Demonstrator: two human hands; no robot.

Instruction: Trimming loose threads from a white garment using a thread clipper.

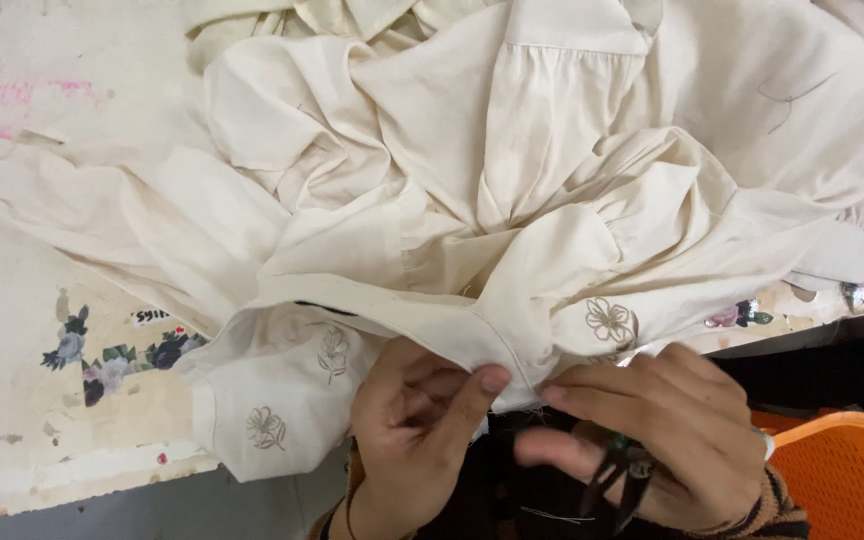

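Left hand [414, 425] pinches cream garment [512, 200] hem at near edge; right hand [667, 440] grips small black snips [617, 480]. Keep seam taut, cut only thread.

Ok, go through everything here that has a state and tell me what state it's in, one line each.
Cream garment: crumpled in a heap on the table, embroidered flowers showing near the hem.
Left hand: fingers pinching the garment's edge.
Right hand: fingertips on the same edge, dark thread snips held in the palm.
Thread snips: whether open or closed is unclear.
Table: worn, paint-stained, flower stickers on it.
Orange chair: only a part in view.
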